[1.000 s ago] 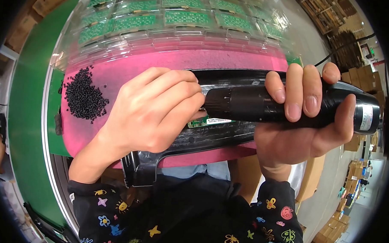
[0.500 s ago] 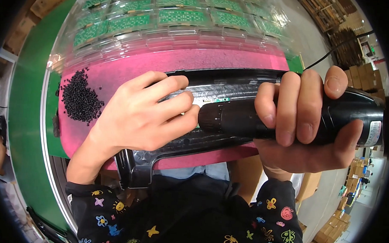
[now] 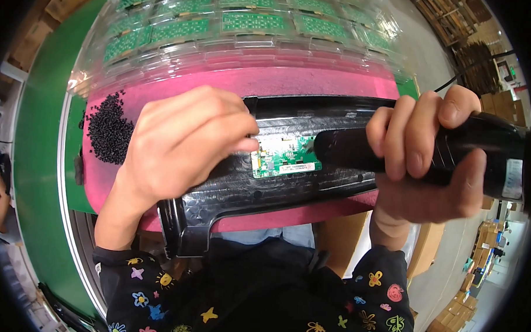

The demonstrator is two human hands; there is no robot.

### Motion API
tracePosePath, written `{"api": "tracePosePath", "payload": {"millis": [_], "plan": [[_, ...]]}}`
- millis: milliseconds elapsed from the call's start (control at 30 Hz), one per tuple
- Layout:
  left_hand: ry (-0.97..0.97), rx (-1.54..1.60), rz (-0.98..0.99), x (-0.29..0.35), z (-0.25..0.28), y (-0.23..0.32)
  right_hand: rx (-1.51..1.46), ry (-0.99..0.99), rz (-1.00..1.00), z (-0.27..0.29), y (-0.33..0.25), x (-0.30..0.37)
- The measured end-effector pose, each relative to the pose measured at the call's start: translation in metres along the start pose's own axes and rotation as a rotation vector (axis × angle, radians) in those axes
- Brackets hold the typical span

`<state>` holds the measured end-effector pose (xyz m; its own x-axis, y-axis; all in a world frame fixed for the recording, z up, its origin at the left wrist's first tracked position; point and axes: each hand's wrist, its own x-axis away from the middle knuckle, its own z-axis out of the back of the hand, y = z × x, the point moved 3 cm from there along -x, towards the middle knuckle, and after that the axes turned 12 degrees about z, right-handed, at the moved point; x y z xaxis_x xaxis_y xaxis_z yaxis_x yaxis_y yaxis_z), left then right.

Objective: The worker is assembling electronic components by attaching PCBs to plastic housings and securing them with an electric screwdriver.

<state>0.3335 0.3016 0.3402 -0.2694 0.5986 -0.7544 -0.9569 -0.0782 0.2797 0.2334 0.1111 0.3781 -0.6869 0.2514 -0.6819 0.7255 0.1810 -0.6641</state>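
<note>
A green circuit board point(image 3: 286, 158) lies in a long black plastic housing point(image 3: 258, 198), with bright light on its left half. My right hand point(image 3: 419, 198) wraps round a black electric screwdriver point(image 3: 351, 151), whose nose points left over the board's right end; its bit tip is blurred. At the board's left end is my left hand point(image 3: 181, 139), fingers curled and thumb pressed in near the edge. Whatever those fingers hold, if anything, is hidden.
Beneath the housing is a pink mat point(image 3: 315, 80) on a green table. A heap of small black screws point(image 3: 110, 134) lies on the left. Clear plastic trays point(image 3: 246, 45) of green boards fill the far side. Cardboard boxes point(image 3: 345, 239) stand below the near edge.
My right hand has drawn the screwdriver to the right, and my left hand has shifted slightly up and left. The circuit board between them has come into view.
</note>
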Motion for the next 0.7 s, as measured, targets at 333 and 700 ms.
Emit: {"api": "tracePosePath", "payload": {"millis": [333, 700], "plan": [[-0.536, 0.091, 0.234, 0.012, -0.021, -0.004, 0.187, 0.012, -0.042, 0.024, 0.024, -0.001], [-0.689, 0.070, 0.446, 0.016, -0.016, -0.007, 0.207, -0.059, -0.096, 0.019, 0.034, -0.005]]}}
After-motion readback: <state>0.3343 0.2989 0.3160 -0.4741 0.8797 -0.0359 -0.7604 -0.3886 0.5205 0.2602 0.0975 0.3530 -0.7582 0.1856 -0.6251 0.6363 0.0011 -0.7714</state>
